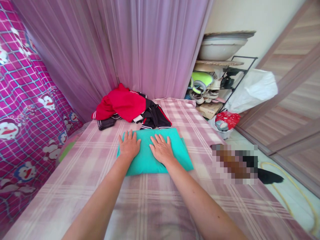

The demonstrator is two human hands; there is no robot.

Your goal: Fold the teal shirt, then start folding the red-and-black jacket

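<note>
A folded turquoise cloth item (pixel 146 161) lies flat on the plaid-covered table or bed in front of me; whether it is a garment I cannot tell. My left hand (pixel 129 145) rests palm down near its left edge, fingers spread. Right of its middle, my right hand (pixel 162 149) also presses flat with the fingers apart. Neither hand grips anything. Just beyond the turquoise cloth is a loose heap of clothes, with a red garment (pixel 122 103) on the left and a black one with white and red stripes (pixel 156 116) on the right.
Purple curtains (pixel 150 50) hang behind the plaid cover (pixel 97 186). A patterned pink cloth (pixel 27 133) hangs at left. At right stand a shoe rack (pixel 233 89) with basins (pixel 222 46) on top, a white bag (pixel 260 88) and a red bag (pixel 228 118). A pixelated patch covers the right edge.
</note>
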